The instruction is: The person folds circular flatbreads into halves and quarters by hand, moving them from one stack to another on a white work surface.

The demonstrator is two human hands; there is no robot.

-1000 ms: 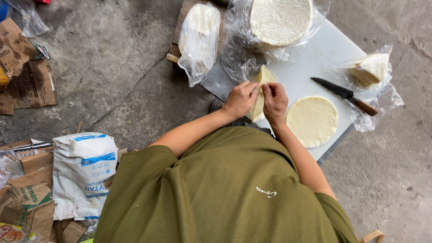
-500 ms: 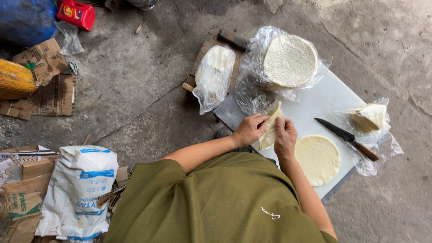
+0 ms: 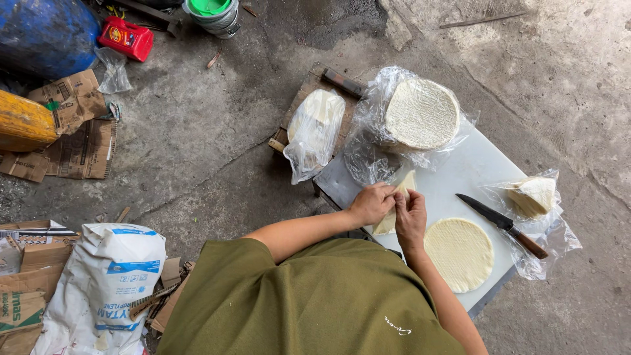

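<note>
On the concrete floor at the far left, a white woven sack [image 3: 105,289] is lying beside flattened cardboard [image 3: 72,125], and a red container [image 3: 126,38] is sitting near the top edge of the view.

Against the left edge of the white board [image 3: 473,164], a bagged bundle of pale sheets [image 3: 314,128] is resting on a wooden block. At the board's near-left corner the left hand [image 3: 370,204] and the right hand [image 3: 410,220] are meeting over a folded pale wrapper [image 3: 389,220]. Both hands' fingers are pinching the upper edge of that wrapper, thumbs pressed toward fingertips. Compared with half a second ago the wrapper is looking narrower and more tightly folded, with the hands drawn closer together, which suggests the fold is being closed.

Further right, a round stack of wrappers [image 3: 422,113] in clear plastic is sitting at the board's far edge. A single flat round wrapper [image 3: 459,254] is lying at the near edge, a dark-bladed knife [image 3: 501,225] just beside it, and a bagged white wedge [image 3: 534,194] at the right edge.
</note>
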